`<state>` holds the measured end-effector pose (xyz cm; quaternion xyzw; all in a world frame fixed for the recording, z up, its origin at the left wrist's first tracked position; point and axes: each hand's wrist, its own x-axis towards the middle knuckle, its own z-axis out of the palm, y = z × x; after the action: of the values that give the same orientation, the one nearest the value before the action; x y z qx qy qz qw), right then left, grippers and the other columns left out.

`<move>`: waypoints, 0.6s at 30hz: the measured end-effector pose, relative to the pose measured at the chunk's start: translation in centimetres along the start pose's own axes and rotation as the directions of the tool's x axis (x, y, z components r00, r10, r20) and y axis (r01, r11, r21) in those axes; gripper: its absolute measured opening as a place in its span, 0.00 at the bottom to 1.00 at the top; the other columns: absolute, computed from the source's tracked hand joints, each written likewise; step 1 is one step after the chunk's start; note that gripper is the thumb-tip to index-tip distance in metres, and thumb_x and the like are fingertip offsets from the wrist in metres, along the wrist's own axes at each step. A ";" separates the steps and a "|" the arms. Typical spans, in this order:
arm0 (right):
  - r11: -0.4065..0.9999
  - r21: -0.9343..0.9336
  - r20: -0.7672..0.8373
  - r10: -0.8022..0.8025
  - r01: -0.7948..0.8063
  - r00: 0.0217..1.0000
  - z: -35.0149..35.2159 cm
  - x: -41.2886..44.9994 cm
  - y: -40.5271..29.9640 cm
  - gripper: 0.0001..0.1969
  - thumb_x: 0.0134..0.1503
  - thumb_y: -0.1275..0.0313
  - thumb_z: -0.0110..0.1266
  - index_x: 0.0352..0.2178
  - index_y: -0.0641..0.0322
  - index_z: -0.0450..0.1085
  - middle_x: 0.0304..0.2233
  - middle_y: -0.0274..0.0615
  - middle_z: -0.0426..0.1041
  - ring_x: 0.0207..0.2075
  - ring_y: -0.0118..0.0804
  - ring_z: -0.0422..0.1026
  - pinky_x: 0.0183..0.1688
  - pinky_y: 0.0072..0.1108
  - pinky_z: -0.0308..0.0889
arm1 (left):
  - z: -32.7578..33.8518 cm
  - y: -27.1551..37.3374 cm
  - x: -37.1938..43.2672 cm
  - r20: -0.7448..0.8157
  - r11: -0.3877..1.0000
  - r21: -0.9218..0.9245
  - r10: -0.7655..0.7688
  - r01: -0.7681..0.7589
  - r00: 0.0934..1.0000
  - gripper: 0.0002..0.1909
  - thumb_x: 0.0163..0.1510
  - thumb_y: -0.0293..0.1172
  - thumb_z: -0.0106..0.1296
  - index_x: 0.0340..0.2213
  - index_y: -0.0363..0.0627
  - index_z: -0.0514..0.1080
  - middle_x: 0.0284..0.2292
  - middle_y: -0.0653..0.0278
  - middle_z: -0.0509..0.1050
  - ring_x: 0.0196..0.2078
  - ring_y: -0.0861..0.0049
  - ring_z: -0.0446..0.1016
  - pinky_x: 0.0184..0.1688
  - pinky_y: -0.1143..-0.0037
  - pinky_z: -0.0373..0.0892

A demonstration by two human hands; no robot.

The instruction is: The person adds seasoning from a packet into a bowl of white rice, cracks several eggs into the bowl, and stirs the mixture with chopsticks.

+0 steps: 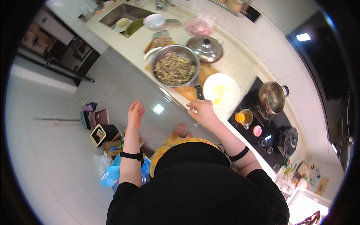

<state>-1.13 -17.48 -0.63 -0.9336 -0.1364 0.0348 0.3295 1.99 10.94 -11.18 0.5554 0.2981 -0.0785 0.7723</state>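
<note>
My left hand (135, 114) hangs over the floor, away from the counter, with nothing in it and its fingers apart. At the counter's front edge, my right hand (203, 112) is loosely curled with nothing visible between its fingers. It is close beside a white bowl (234, 97) with yellow bits inside; I cannot tell whether they touch. A steel bowl (197, 59) full of brownish strips of food (174, 69) rests on a wooden cutting board (187, 92). Between the two bowls shows a knife's black handle (199, 92). Behind them sits a domed steel lid (205, 49).
On the right, a black glass cooktop (250, 143) carries a steel pot (271, 98), a glass cup (244, 118) of orange liquid and a pink lid (257, 130). A sink (111, 14) and white bowl (154, 21) are at the far end. A black bin (108, 133) stands on the floor.
</note>
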 end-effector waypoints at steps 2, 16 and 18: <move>0.996 0.009 -0.022 0.091 -0.091 0.996 -0.1 -1.2 0.4 0.09 0.39 0.69 0.48 0.26 0.57 0.68 0.22 0.35 0.67 0.27 0.35 0.66 0.38 0.27 0.52 | 2.8 0.8 -0.7 0.100 0.996 0.074 0.038 -0.045 0.994 0.22 0.46 0.37 0.45 0.43 0.42 0.57 0.43 0.63 0.59 0.42 0.72 0.61 0.39 0.76 0.59; 0.940 0.188 -0.136 0.313 -0.286 0.940 0.3 -3.2 1.7 0.09 0.40 0.70 0.49 0.27 0.57 0.68 0.20 0.33 0.66 0.24 0.29 0.66 0.37 0.23 0.53 | 9.3 2.7 -3.3 0.417 0.954 0.227 0.087 -0.196 0.905 0.16 0.46 0.35 0.44 0.37 0.44 0.63 0.35 0.69 0.65 0.36 0.82 0.64 0.33 0.83 0.60; 0.947 0.199 -0.144 0.285 -0.254 0.948 1.0 -2.2 1.3 0.09 0.39 0.71 0.49 0.26 0.56 0.68 0.20 0.33 0.66 0.24 0.29 0.66 0.37 0.23 0.52 | 8.8 3.1 -3.6 0.424 0.950 0.233 0.091 -0.206 0.901 0.16 0.46 0.36 0.44 0.37 0.43 0.63 0.34 0.68 0.65 0.36 0.82 0.64 0.33 0.82 0.60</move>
<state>-3.13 -18.43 -2.31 -0.9099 0.0252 0.0118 0.4140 3.79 3.35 -4.89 0.6488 0.0729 -0.1735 0.7373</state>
